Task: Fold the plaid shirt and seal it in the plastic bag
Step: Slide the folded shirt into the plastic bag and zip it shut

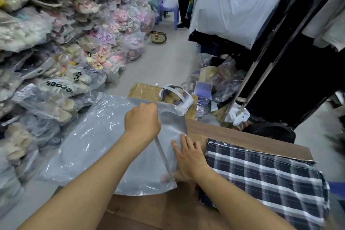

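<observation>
While your left hand [142, 120] pinches the upper edge of the clear grey plastic bag [97, 140], your right hand [188, 157] lies open, fingers spread flat on the bag's near corner. Just to the right of that hand, the folded navy-and-white plaid shirt [265, 179] rests on the brown wooden desk [233, 134], outside the bag.

Clothing/footwear stockroom or shop: bagged slippers [61, 87] piling up along aisle, garments hanging on rack [280, 43], cardboard box [145, 90] sitting on floor.
</observation>
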The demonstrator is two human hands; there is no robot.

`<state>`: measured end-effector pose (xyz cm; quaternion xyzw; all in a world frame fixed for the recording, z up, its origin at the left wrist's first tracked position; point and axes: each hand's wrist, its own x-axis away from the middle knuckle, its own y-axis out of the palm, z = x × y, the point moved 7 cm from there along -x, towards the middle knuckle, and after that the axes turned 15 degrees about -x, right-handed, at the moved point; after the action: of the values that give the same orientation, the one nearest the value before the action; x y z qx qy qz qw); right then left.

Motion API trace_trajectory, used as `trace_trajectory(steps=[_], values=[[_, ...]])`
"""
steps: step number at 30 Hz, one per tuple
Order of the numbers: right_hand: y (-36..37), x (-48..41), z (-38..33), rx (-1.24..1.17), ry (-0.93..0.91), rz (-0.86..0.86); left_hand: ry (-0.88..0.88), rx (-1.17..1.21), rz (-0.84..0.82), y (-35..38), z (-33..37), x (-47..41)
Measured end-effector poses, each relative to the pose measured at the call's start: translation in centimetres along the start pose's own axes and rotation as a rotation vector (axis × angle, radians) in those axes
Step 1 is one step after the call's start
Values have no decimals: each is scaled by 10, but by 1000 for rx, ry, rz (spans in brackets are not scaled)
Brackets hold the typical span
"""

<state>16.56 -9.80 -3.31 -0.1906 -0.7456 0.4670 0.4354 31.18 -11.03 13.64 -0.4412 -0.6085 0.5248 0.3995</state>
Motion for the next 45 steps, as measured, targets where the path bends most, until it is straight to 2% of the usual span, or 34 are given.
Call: trace_trajectory(steps=[4, 7, 10, 12, 14, 20, 31, 36, 40, 42, 45], values=[[1, 0, 0, -33, 51, 20, -5, 91, 62, -12, 1, 2], [-4, 5, 0, -72, 49, -15, 31, 172, 18, 1, 10, 5], [-28, 18, 1, -118, -32, 72, 39, 253, -53, 23, 17, 9], [-41, 27, 4, -61, -142, 138, 36, 288, -59, 33, 22, 13], [-44, 34, 13, -1, -212, 102, 37, 307, -58, 40, 28, 17], [-36, 50, 45, 68, -191, -105, 51, 328, -58, 52, 39, 21], [-33, 55, 50, 108, -202, -108, 62, 347, -82, 67, 51, 27], [-55, 73, 32, -35, -256, -8, 63, 367, -101, 71, 54, 28], [-73, 84, -7, -117, -452, 173, 78, 384, -124, 72, 57, 29], [-67, 80, -21, -110, -520, 196, 70, 392, -118, 70, 56, 29], [-50, 63, -23, -66, -529, 186, 51, 414, -100, 68, 51, 30]])
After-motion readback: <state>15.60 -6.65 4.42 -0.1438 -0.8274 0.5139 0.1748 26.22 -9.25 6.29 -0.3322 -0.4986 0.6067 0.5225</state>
